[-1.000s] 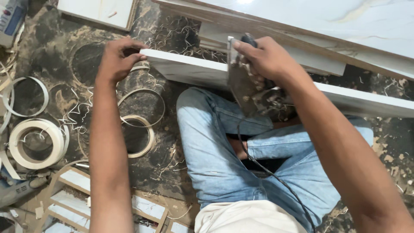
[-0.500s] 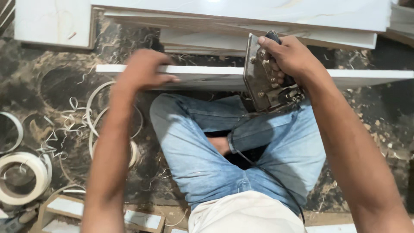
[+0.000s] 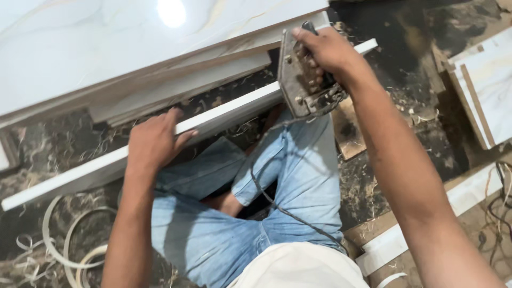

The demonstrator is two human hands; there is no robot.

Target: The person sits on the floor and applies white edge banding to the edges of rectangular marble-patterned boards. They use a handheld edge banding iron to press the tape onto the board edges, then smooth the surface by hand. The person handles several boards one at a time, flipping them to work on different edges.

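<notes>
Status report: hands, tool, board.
Left hand pressing the board down. Right hand gripping the trimmer on the board's edge. Cord trails across lap.

The dark marbled stone floor (image 3: 394, 32) is littered with pale wood shavings (image 3: 410, 106) and curls of thin white edging strip (image 3: 64, 250). A large white marble-patterned laminate board (image 3: 106, 48) lies on it, with smaller white-faced panels (image 3: 490, 90) at the right.

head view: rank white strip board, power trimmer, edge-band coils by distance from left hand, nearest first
1. white strip board: directly under the left hand, touching.
2. edge-band coils: floor, lower left.
3. power trimmer: farther along the board, in the right hand.
</notes>
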